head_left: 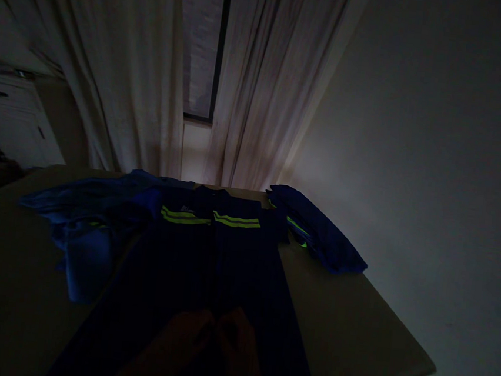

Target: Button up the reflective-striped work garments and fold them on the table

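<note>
A dark navy work coverall lies front up, its collar at the far side and its near end running out of view. Yellow-green and grey stripes cross its chest, and a small pale marking shows above the left stripe. Low in the head view, my left hand and my right hand are close together over the coverall's middle front opening. Both have their fingers closed in a pinch at the front edges. Deep shadow hides the fingertips and any fastener there.
The coverall rests on a pale-topped table. Crumpled blue clothing lies to the left, and a folded navy garment with yellow-green trim at the right edge. Behind are curtains and a window; a wall borders the right. A white cabinet stands far left.
</note>
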Demonstrator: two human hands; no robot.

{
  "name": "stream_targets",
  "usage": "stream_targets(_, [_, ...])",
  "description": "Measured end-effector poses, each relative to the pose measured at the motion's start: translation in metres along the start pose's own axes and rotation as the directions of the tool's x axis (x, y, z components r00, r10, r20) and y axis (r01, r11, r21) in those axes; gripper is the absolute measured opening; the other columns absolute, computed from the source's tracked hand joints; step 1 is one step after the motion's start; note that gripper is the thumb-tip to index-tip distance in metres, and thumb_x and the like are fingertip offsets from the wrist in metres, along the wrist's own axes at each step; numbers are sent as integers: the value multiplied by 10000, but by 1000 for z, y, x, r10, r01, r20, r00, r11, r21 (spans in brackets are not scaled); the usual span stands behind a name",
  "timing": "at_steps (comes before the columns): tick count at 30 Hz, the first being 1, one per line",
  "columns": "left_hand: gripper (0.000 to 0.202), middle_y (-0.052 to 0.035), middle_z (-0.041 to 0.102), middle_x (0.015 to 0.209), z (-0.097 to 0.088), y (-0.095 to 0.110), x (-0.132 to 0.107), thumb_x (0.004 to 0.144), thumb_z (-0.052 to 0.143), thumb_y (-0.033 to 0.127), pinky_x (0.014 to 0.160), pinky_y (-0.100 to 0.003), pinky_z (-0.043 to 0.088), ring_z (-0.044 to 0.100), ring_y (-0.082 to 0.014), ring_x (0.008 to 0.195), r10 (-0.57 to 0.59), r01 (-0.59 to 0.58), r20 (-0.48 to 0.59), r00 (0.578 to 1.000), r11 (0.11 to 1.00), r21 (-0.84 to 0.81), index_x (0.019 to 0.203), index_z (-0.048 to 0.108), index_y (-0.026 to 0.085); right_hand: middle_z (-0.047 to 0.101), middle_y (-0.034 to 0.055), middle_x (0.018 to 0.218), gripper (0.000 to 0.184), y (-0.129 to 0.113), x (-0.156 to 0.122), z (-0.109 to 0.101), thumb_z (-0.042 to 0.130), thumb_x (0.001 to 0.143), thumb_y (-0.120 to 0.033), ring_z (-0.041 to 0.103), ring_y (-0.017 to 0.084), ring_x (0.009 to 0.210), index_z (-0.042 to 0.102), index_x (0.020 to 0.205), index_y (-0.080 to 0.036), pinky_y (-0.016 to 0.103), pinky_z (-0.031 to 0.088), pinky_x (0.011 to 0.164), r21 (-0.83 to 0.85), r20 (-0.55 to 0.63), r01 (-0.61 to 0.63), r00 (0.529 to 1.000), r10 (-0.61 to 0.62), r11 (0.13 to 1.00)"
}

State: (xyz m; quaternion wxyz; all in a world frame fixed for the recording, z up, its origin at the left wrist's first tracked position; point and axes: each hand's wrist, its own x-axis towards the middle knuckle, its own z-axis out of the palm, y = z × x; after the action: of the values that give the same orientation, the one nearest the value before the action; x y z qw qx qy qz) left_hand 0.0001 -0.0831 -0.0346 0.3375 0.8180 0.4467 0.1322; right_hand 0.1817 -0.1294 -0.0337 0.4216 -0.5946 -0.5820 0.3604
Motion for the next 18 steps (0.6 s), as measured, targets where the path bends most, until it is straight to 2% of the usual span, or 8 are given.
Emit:
stream_targets(4, [263, -64, 760, 1033, 16, -7, -1, 970, 441, 137, 853, -300, 530, 720, -208, 936, 115, -112, 3, 993, 967, 230, 1050, 676, 224, 661, 27, 885, 174, -4, 0, -3, 642, 920, -373, 638, 183, 822, 657, 846, -216, 282, 484, 749, 76, 10, -34, 999, 33, 997])
stream_targets(9, [352, -75, 760, 1068, 20, -4, -6, 903, 462, 40, 819, -310, 549, 721, -234, 958, 207, -190, 1, 978, 895, 403, 1126, 667, 219, 691, 23, 855, 119, -12, 0, -7, 656, 897, -343, 659, 200, 824, 677, 858, -233, 285, 501, 726, 118, 21, -56, 998, 54, 991])
stream_targets(15, [292, -101, 769, 991, 2, 23, -4, 959, 433, 112, 788, -335, 554, 737, -255, 910, 53, -58, 25, 998, 889, 455, 1040, 696, 208, 698, 27, 848, 99, -10, 7, -6, 591, 893, -279, 666, 199, 820, 667, 861, -224, 281, 507, 722, 28, 23, -14, 1000, 13, 1000])
stream_targets(18, [260, -105, 775, 1035, -9, 29, -4, 986, 441, 202, 799, -345, 556, 748, -262, 934, -24, 10, 30, 999, 921, 389, 1120, 664, 208, 694, 34, 922, 112, -16, 15, -6, 556, 888, -212, 664, 196, 868, 652, 944, -227, 296, 514, 784, -48, -12, 40, 999, -40, 998])
